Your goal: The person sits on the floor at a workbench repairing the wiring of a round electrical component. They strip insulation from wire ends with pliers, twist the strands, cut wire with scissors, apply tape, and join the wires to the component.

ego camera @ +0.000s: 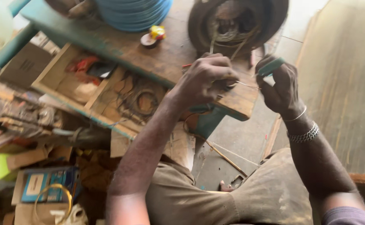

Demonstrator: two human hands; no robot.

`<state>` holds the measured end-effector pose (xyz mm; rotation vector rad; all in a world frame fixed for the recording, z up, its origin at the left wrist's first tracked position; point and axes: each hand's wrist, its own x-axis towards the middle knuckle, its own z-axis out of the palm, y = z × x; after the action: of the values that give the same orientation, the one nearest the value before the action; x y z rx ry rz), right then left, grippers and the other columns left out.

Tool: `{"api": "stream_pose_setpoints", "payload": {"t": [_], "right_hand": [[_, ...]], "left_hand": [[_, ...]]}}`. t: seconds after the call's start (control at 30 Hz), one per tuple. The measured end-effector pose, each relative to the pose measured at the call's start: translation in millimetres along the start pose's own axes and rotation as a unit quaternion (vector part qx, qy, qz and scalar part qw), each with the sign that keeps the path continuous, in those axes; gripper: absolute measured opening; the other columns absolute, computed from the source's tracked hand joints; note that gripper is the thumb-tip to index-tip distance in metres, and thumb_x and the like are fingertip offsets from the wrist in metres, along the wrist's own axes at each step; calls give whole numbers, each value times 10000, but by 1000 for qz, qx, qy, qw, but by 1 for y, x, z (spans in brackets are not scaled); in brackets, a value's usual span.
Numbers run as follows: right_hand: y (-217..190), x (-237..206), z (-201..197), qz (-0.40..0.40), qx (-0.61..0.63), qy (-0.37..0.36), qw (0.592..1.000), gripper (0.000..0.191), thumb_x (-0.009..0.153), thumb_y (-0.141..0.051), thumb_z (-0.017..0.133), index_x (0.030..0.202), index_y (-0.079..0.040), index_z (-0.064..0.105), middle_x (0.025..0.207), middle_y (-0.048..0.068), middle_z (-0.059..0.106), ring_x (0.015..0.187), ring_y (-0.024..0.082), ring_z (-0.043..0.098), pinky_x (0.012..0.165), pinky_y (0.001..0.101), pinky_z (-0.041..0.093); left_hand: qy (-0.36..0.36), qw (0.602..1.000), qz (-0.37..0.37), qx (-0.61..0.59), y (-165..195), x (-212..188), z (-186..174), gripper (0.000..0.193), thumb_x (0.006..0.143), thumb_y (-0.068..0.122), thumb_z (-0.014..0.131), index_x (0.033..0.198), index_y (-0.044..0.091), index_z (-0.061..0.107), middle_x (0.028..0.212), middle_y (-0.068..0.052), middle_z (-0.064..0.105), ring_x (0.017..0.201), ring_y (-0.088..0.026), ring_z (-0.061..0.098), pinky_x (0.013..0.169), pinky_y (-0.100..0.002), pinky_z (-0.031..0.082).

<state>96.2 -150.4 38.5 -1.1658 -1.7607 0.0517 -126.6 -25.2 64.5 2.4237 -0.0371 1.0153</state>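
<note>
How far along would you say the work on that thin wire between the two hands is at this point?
Midway, by the look of it. Done: the wire is drawn taut between both hands. In hand: the left hand pinches one end, while the right hand holds a teal-handled tool at the other. Left: the round wound part on the bench sits untouched, its strands loose.

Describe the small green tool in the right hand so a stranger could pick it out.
Start at the wooden workbench with its teal edge. Off its near corner the right hand pinches a short flat teal-green handle. Unlike the blue spool and dark round coil, it has a thin wire beneath it.
</note>
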Motion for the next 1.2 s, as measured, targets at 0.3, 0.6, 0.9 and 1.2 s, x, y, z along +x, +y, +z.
{"api": "stream_pose_setpoints", "payload": {"t": [0.3, 0.6, 0.9, 1.2], "right_hand": [[0, 29, 21, -119, -113, -11, 986, 528, 883, -472, 864, 871, -65, 527, 799, 80, 564, 685, 220, 595, 617, 359, 476], [7, 20, 28, -113, -95, 2, 989, 487, 935, -427, 830, 795, -83, 515, 749, 71, 563, 634, 225, 595, 588, 360, 459], [-18, 36, 57, -115, -74, 41, 990, 293, 946, -274, 746, 820, -64, 584, 716, 68, 551, 615, 235, 593, 592, 381, 459], [-31, -59, 91, 110, -45, 104, 987, 235, 1040, -224, 659, 995, 7, 650, 852, 111, 658, 721, 237, 643, 666, 371, 520]], "left_hand": [[15, 999, -9, -33, -7, -5, 0, 155, 832, -14, 723, 957, 71, 757, 890, -42, 695, 908, -221, 688, 841, -394, 546], [1, 996, -29, -81, -12, -7, 0, 118, 896, 54, 743, 1012, 51, 766, 881, -75, 682, 871, -235, 682, 779, -388, 543], [289, 918, -205, -176, -10, 9, 35, 132, 983, 102, 671, 1035, 82, 551, 690, -8, 653, 557, -54, 662, 507, -284, 471], [365, 914, -152, -87, -54, 11, 38, 63, 996, 54, 611, 1041, 98, 610, 718, 17, 581, 595, -30, 556, 538, -246, 424]]}}
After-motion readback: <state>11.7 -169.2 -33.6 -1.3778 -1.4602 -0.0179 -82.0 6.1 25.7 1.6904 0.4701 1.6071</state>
